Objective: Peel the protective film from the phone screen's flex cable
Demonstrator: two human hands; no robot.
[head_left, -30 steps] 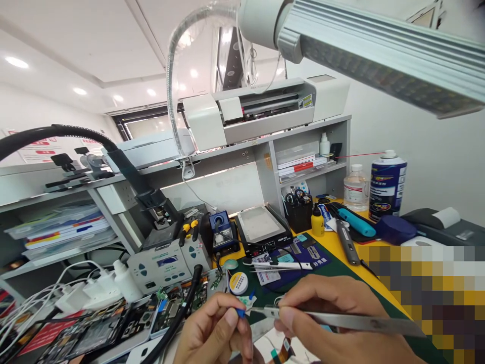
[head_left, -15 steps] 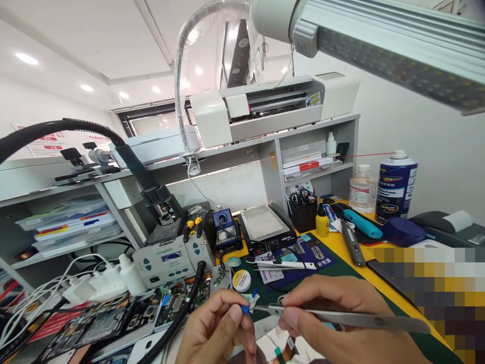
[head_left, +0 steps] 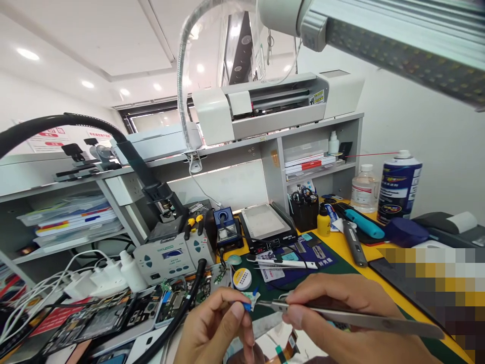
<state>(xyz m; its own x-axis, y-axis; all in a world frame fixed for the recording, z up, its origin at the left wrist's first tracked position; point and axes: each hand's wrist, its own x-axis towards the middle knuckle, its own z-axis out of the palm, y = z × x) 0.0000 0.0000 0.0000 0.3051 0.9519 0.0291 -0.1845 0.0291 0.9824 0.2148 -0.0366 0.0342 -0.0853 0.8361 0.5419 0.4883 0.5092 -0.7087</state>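
Note:
Between thumb and fingertips, my left hand [head_left: 216,327] pinches a small blue piece [head_left: 247,306]; its kind is unclear, and the fingers cover part of it. My right hand [head_left: 333,312] is closed around a flat silver scalpel [head_left: 364,319]. Its thin tip points left and lies close to the blue piece; I cannot tell whether they touch. Beneath both hands is a pale work surface with an orange-brown flex cable [head_left: 291,343] and a bit of green tape [head_left: 280,353], partly hidden by the fingers.
A hot-air station [head_left: 174,260] stands at left, beside phone boards [head_left: 176,298] and a black hose [head_left: 182,308]. Further back are a heating plate [head_left: 264,225], a round yellow-labelled tin [head_left: 241,278] and a white pen-like tool [head_left: 284,262]. A spray can [head_left: 399,187] stands right. A lamp [head_left: 401,50] hangs above.
The camera view has shifted slightly. The scalpel has tilted a little, its handle end lower and further right. Both hands keep their grips, and more of the blue piece's side shows.

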